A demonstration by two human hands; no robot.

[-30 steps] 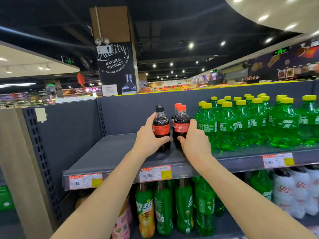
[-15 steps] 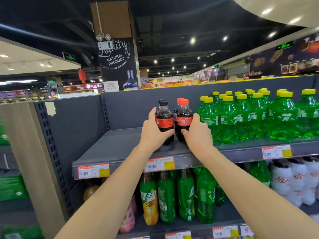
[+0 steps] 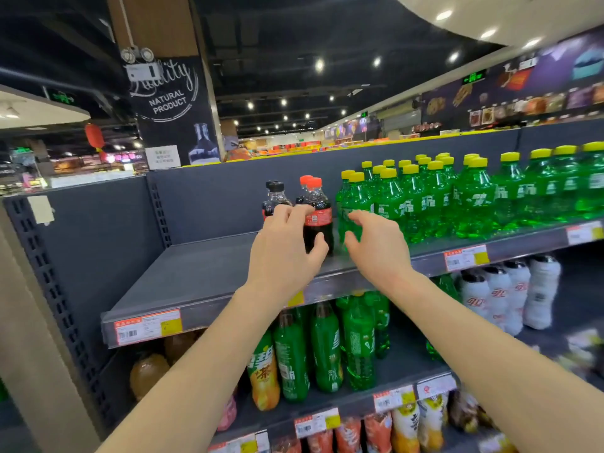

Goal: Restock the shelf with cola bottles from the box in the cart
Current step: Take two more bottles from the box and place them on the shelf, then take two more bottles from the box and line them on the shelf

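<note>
Two black-capped cola bottles [image 3: 277,193] and two red-capped cola bottles [image 3: 318,220] stand together on the grey top shelf [image 3: 202,273], just left of the green bottles. My left hand [image 3: 284,253] hovers in front of the black-capped bottles and hides their lower halves. Its fingers are spread and loosely curved, and its thumb lies across the front red-capped bottle. My right hand [image 3: 376,250] is open with fingers apart, in front of the nearest green bottle and holding nothing. The cart and the box are out of view.
Several green yellow-capped soda bottles [image 3: 425,201] fill the shelf to the right. The shelf's left part is bare up to the grey side panel [image 3: 81,243]. Green and orange bottles [image 3: 323,348] and white bottles [image 3: 503,292] stand on the lower shelf. Price tags [image 3: 147,326] line the edge.
Both hands have let go of the cola bottles and opened. They have drawn back a little toward me, the right hand shifting right in front of the green bottles. The view has moved closer.
</note>
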